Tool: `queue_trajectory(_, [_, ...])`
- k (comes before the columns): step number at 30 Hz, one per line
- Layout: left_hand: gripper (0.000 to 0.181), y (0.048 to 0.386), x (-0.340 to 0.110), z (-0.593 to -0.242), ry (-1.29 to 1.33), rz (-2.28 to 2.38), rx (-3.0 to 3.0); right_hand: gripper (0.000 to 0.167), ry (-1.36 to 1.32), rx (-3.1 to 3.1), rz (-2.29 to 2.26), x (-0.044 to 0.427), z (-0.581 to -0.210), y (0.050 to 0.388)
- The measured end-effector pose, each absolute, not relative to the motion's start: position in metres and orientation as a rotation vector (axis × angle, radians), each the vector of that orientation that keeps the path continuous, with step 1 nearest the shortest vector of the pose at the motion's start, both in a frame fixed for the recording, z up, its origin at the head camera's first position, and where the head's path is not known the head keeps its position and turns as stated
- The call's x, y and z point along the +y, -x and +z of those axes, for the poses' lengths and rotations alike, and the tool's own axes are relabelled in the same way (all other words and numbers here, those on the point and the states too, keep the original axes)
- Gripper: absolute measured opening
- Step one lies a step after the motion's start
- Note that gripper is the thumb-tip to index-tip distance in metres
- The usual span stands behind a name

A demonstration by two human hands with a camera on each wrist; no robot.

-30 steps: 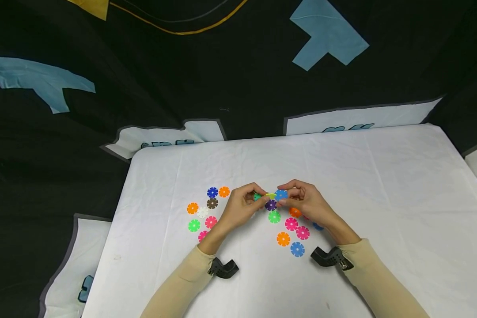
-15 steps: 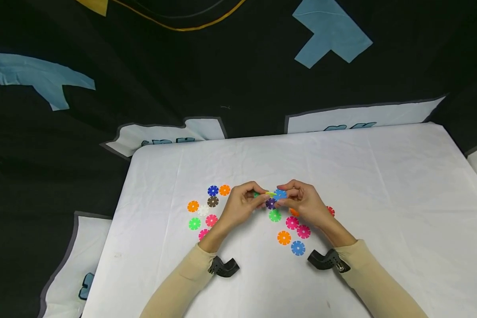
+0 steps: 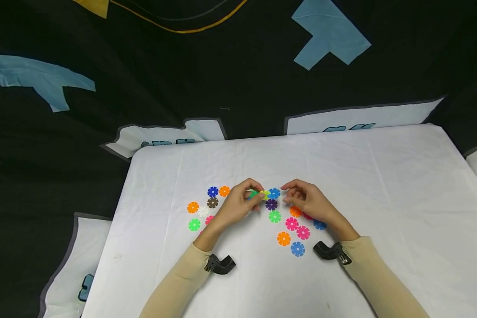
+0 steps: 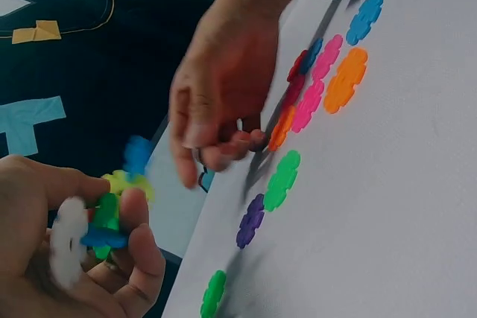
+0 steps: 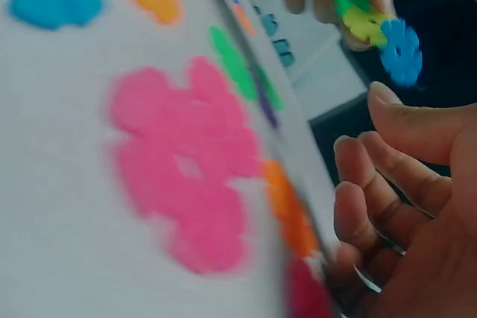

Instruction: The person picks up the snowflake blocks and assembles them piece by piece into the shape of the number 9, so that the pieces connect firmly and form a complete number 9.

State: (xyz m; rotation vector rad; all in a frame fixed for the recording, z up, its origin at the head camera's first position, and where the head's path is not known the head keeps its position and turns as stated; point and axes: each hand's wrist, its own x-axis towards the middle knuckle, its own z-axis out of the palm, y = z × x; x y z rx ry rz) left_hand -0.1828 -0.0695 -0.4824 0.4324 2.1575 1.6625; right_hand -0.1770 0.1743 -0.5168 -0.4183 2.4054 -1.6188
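Observation:
My left hand (image 3: 238, 204) pinches a joined chain of notched plastic interlocking discs above the table. In the left wrist view the chain shows a white disc (image 4: 69, 247), a blue disc (image 4: 106, 238), a green disc (image 4: 109, 210) and a yellow disc (image 4: 119, 182). A light blue disc (image 5: 402, 51) sits at the chain's free end, nearest my right hand (image 3: 308, 201). That right hand is a short gap away, its fingers loosely bent and holding nothing. My left fingers hide part of the chain.
On the white-covered table (image 3: 401, 198), a purple disc (image 3: 271, 204) and a green disc (image 3: 275, 216) lie below the hands. Pink discs (image 3: 292, 224), orange discs (image 3: 284, 239) and a blue disc (image 3: 297, 249) lie right of centre. Several more, including a brown disc (image 3: 212, 202), lie left.
My right hand has let go of the light blue disc and drawn slightly right. My left hand has shifted a little left with the chain, the light blue disc staying on it.

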Motion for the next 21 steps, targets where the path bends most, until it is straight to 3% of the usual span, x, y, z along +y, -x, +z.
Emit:
queue_trajectory(11, [0.036,0.191,-0.080,-0.480,-0.464,1.642,2.170,0.038,0.591,2.783,-1.235,0.152,-0.536,0.170])
queue_trajectory(21, [0.039,0.198,-0.098,-0.473,-0.442,1.636,2.297,0.028,0.492,2.849,-1.162,0.143,-0.536,0.166])
